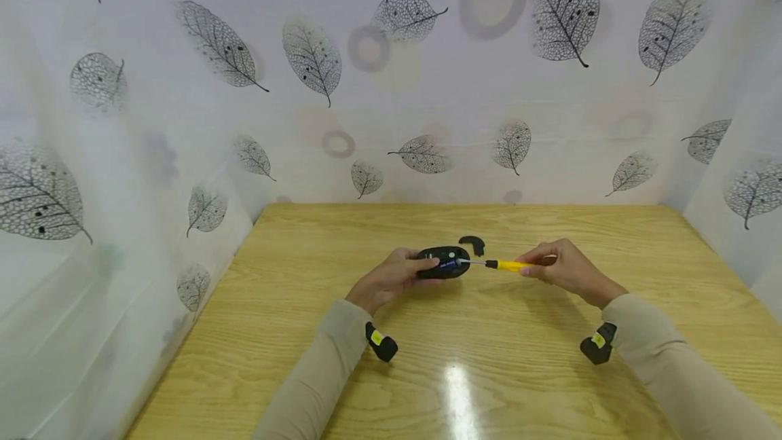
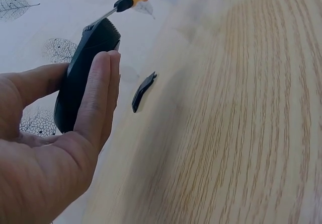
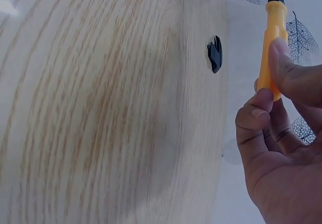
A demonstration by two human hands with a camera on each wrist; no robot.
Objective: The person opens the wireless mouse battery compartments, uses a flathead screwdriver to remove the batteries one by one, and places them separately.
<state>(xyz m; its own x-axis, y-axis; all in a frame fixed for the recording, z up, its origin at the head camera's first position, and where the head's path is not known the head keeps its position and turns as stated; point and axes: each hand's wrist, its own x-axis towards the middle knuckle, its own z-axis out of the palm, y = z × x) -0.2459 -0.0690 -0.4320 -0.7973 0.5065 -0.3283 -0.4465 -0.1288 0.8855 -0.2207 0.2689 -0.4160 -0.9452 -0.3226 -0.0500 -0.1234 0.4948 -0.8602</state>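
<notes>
My left hand [image 1: 391, 277] holds a black computer mouse [image 1: 444, 252] above the table, thumb on its upturned face and fingers beneath. A dark blue battery [image 1: 449, 264] with lettering shows in that face. From the other side, my right hand [image 1: 571, 270] pinches the yellow handle of a screwdriver [image 1: 508, 265], whose thin metal shaft points left. Its tip meets the mouse at the right end of the battery. The left wrist view shows the tip at the upper end of the mouse [image 2: 83, 78]. Just behind the mouse lies a curved black cover piece [image 1: 478, 245].
The wooden table [image 1: 427, 386] spreads out under both arms. A pale curtain [image 1: 415, 100] with a leaf print rises behind its far edge and on both sides. A small black camera is strapped at each wrist.
</notes>
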